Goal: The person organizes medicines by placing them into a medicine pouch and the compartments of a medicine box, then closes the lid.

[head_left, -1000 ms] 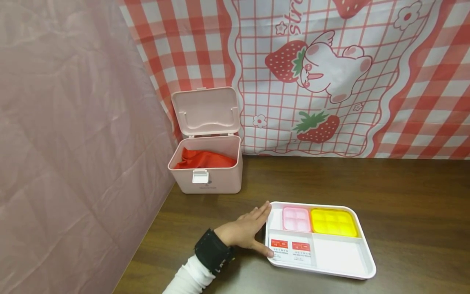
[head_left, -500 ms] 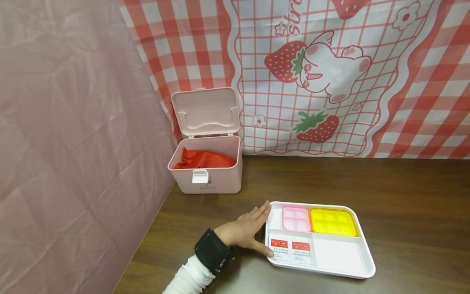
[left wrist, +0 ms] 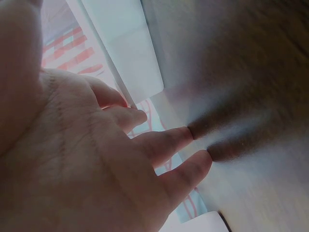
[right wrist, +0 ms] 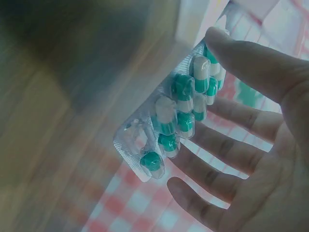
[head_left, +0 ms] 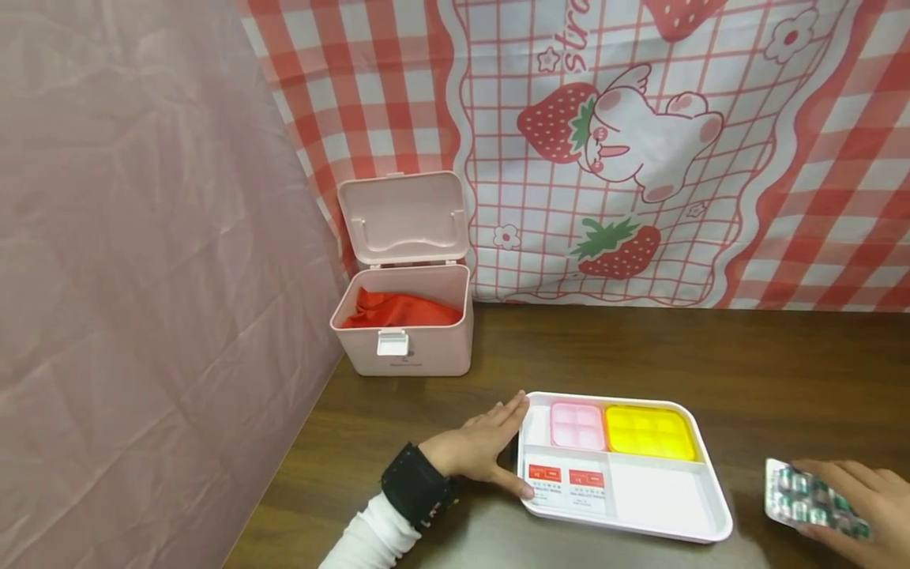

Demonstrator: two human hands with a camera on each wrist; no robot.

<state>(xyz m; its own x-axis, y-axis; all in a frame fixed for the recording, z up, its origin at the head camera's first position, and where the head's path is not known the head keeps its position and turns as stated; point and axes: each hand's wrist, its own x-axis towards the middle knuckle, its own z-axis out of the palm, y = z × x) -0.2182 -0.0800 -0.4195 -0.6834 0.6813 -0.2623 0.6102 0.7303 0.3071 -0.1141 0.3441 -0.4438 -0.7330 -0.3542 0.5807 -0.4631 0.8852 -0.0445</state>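
Observation:
My left hand (head_left: pixel 478 449) rests against the left edge of a white divided tray (head_left: pixel 668 502), thumb at the front corner and fingers at the back. In the left wrist view its fingertips touch the wooden table. My right hand (head_left: pixel 870 506) has come in at the lower right of the head view. Between thumb and fingers it pinches a blister pack (right wrist: pixel 181 104) of green and white capsules, held right of the tray. The tray bears a pink lidded case (head_left: pixel 577 427), a yellow lidded case (head_left: pixel 650 432) and two white packets with red labels (head_left: pixel 565 484).
A pink box (head_left: pixel 405 352) with its lid raised stands at the back left, a red cloth (head_left: pixel 405 310) inside it. Checked strawberry fabric (head_left: pixel 526 269) hangs behind the table (head_left: pixel 604 348). A pale pink curtain (head_left: pixel 156 276) closes off the left side.
My right hand has entered from the right with the blister pack. The left hand stays at the tray's left edge; the whole head view has shifted slightly.

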